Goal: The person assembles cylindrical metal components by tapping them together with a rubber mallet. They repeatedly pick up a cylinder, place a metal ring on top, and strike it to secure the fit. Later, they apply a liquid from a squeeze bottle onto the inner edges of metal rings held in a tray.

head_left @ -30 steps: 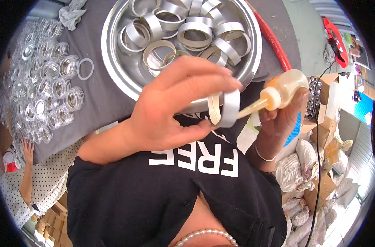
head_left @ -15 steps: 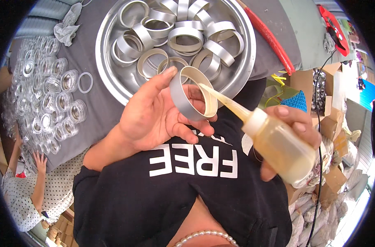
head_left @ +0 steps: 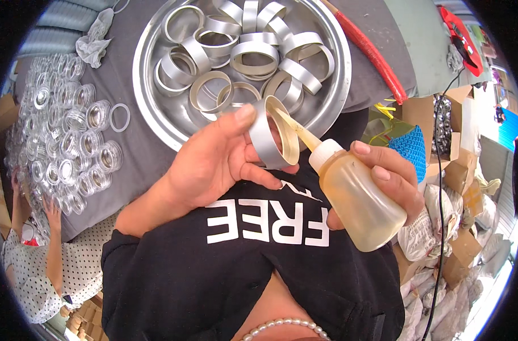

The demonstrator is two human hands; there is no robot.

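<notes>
A silver ring band point(head_left: 263, 140) with a cream inner side is held on edge by my left hand point(head_left: 216, 156), thumb on its upper rim and fingers beneath. My right hand point(head_left: 392, 176) is closed around a translucent squeeze bottle point(head_left: 361, 196) of yellowish liquid with a white collar. The bottle's long tapered nozzle reaches into the ring, its tip close to or touching the inner wall; I cannot tell which. Just beyond my hands, a round metal basin point(head_left: 156, 122) holds many more silver rings point(head_left: 255, 58), lying and leaning on one another.
Clear round plastic containers point(head_left: 71, 142) crowd the grey cloth on the left, beside a loose clear ring point(head_left: 119, 117). A red stick-like object point(head_left: 378, 62) lies right of the basin. Another person's hand point(head_left: 52, 213) is at the far left. Cardboard boxes point(head_left: 458, 113) stand at right.
The bottle has moved left and turned more upright, its nozzle still inside the ring. The ring has shifted slightly right and turned in my left hand.
</notes>
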